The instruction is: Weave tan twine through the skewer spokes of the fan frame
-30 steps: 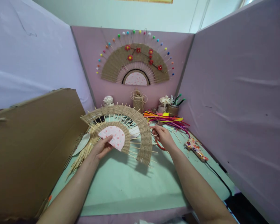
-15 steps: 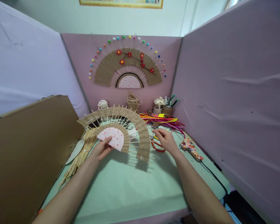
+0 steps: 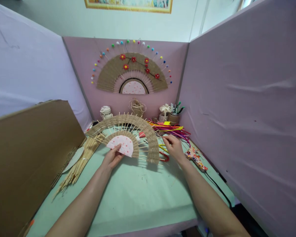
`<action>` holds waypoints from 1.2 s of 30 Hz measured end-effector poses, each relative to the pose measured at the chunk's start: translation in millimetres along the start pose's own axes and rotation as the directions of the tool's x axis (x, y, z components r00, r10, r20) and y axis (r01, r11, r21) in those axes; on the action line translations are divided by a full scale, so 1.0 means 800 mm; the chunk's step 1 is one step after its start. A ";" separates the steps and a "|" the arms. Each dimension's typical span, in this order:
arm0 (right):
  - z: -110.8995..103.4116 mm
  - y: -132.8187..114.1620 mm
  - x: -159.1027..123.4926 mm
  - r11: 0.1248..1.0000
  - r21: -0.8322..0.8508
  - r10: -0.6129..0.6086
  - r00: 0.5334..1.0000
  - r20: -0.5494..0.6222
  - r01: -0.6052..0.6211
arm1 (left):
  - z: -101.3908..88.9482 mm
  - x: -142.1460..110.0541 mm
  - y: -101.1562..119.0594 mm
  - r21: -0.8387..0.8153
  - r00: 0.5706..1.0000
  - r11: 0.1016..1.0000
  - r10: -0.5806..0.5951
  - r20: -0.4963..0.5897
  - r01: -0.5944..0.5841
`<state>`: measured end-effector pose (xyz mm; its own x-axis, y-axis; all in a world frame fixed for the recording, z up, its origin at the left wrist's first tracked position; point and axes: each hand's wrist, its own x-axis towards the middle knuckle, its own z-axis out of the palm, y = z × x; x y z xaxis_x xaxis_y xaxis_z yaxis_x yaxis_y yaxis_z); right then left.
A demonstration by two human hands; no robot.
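Head view, woven fan [image 3: 135,148], pink-dotted centre [image 3: 127,143], left grip [image 3: 112,157] holding it, right grip [image 3: 174,147] narrow

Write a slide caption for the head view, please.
Left hand holds a woven fan, right hand near its edge.

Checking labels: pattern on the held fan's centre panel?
Centre panel: pink dots on a pale ground; head view.

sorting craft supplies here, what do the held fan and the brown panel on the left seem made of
Fan: matte, probably natural cord, judging by its ribbed weave; the thin pale ribs look like bamboo or wood. Brown panel: dull, likely cardboard, given its flat tan face and ragged edge.
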<state>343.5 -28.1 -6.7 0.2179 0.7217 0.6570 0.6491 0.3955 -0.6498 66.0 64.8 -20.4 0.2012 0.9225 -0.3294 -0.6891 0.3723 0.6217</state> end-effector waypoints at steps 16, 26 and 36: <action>0.003 -0.005 -0.014 0.990 0.119 0.066 0.988 0.139 -0.082 | -0.005 -0.004 -0.003 -0.065 1.000 0.998 -0.014 0.022 0.015; 0.005 -0.008 -0.016 0.938 0.225 0.221 0.955 0.200 -0.264 | -0.009 0.000 -0.002 -0.075 0.999 0.997 0.025 0.040 -0.022; 0.004 -0.010 -0.022 0.994 -0.107 0.052 0.976 0.211 -0.030 | -0.007 0.000 -0.001 -0.117 0.999 0.992 0.051 -0.001 -0.051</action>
<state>332.2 -42.0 -13.9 0.0922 0.8449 0.5269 0.7165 0.3111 -0.6244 62.8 64.2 -25.2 0.1651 0.9403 -0.2978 -0.7755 0.3103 0.5499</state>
